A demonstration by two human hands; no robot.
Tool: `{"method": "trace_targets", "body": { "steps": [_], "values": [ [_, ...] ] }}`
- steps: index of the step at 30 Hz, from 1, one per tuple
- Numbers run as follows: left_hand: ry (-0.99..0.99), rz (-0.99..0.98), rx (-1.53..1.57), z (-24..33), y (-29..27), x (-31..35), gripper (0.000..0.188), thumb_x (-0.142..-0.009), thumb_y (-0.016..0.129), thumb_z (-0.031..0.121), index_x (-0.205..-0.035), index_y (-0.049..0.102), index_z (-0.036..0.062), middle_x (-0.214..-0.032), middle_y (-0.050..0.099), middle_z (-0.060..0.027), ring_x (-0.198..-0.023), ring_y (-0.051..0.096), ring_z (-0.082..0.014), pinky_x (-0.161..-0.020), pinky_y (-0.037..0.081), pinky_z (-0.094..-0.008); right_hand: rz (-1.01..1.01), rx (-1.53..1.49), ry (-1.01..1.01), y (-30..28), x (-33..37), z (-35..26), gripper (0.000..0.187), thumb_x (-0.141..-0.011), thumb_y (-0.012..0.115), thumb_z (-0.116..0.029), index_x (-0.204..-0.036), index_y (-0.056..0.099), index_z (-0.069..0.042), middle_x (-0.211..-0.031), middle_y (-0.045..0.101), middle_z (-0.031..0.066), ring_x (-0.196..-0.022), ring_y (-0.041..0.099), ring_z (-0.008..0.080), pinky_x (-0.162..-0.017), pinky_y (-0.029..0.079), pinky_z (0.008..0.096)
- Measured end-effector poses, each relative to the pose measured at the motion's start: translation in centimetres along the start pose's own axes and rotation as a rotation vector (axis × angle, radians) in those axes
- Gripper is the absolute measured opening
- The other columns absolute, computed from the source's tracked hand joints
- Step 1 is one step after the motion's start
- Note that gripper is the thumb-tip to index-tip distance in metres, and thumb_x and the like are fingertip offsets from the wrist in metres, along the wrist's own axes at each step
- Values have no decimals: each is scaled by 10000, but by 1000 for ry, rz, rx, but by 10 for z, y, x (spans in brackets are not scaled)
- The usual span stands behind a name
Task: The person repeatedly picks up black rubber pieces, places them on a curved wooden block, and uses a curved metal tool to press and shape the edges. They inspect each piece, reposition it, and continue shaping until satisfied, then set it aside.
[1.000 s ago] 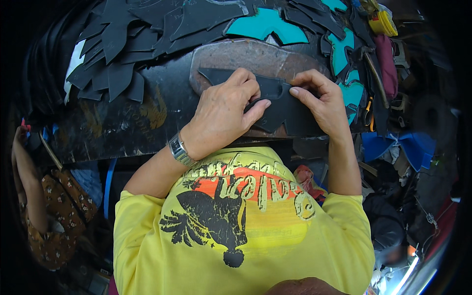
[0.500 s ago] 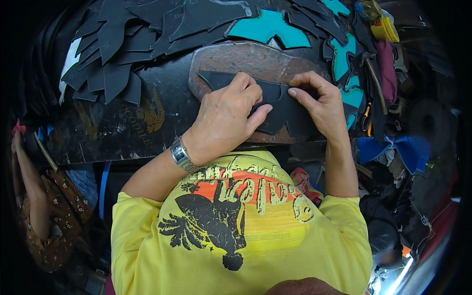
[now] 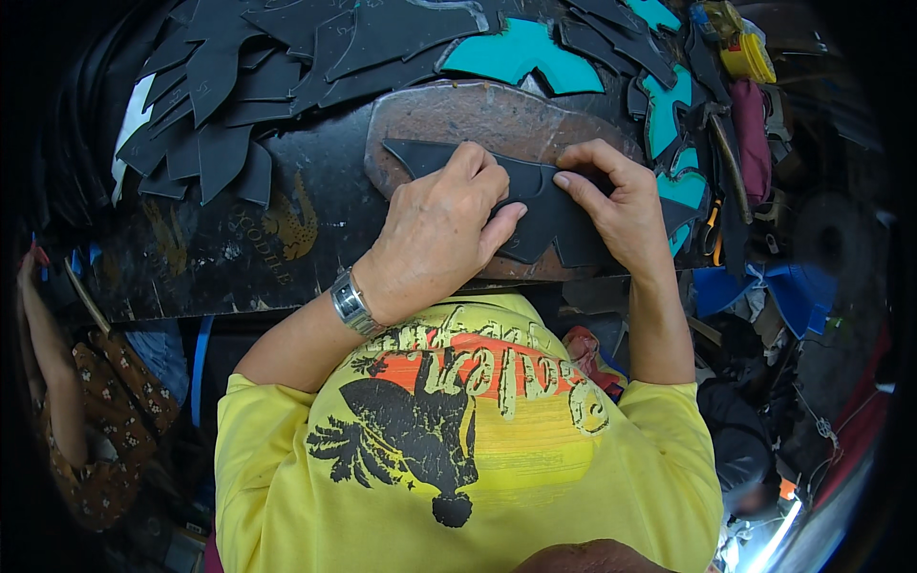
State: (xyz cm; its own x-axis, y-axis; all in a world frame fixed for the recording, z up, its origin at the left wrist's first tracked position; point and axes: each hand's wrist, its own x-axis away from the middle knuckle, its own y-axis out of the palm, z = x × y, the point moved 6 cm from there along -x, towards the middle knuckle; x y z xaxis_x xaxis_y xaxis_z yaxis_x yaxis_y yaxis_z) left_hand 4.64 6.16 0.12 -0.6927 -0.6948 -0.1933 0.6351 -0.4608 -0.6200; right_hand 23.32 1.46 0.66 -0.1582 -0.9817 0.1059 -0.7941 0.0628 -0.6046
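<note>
On a worn brown slab (image 3: 420,110) lies a black shoe-upper-like cut piece (image 3: 544,229) of smooth sheet material, with a curved, pointed strip (image 3: 521,177) overlapping along its far edge. My left hand (image 3: 444,215), with a metal watch on the wrist, rests on the piece with its fingers curled down onto it. Its fingertips are partly hidden. At the strip's right end, my right hand (image 3: 616,196) pinches the edge between thumb and bent forefinger.
Black cut pieces (image 3: 224,86) are heaped at the far left of the dark table (image 3: 325,162). Turquoise pieces (image 3: 525,57) lie at the back and right. A yellow tub (image 3: 748,59) and an orange-handled tool (image 3: 713,224) are at right. Another person's arm (image 3: 57,372) shows at far left.
My right hand has shifted very slightly along the piece's edge, its thumb now closer to the strip. My left hand stays in place. The other person's arm has moved slightly left.
</note>
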Motion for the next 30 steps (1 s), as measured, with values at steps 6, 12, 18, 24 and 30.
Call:
{"method": "trace_targets", "body": {
  "steps": [6,12,18,24,30],
  "values": [
    [4,7,-8,1,0,0,219,-879,779,166,-893,617,20,-929,584,-88,-699,666,-270,-601,532,-377,-3,113,-53,1,-2,-6,153,-883,743,-20,-1016,676,19,-885,705,59,-821,638,108,-760,521,265],
    [1,21,-17,1,0,0,218,-882,778,166,-915,619,21,-914,585,-93,-699,666,-278,-603,529,-383,4,141,-50,1,-5,-10,184,-854,754,-62,-1006,678,10,-899,716,185,-838,711,334,-758,545,375],
    [14,46,-23,1,1,1,215,-880,779,165,-926,622,25,-904,585,-96,-692,657,-286,-604,523,-384,85,452,-155,0,-3,-18,194,-857,767,-40,-1020,674,11,-856,691,116,-777,657,193,-748,517,325],
    [8,37,-37,2,2,1,213,-882,772,167,-924,627,16,-938,594,-106,-720,668,-294,-617,538,-387,17,157,-115,1,-5,-13,187,-835,804,-55,-955,673,2,-767,622,39,-663,550,121,-634,464,290],
    [-30,-28,-45,1,3,2,224,-882,761,177,-936,634,1,-1030,601,-128,-822,691,-317,-666,568,-402,-224,123,12,1,-22,-6,245,-814,838,-88,-875,615,-7,-729,513,-45,-666,433,49,-588,397,246]
  ]
}}
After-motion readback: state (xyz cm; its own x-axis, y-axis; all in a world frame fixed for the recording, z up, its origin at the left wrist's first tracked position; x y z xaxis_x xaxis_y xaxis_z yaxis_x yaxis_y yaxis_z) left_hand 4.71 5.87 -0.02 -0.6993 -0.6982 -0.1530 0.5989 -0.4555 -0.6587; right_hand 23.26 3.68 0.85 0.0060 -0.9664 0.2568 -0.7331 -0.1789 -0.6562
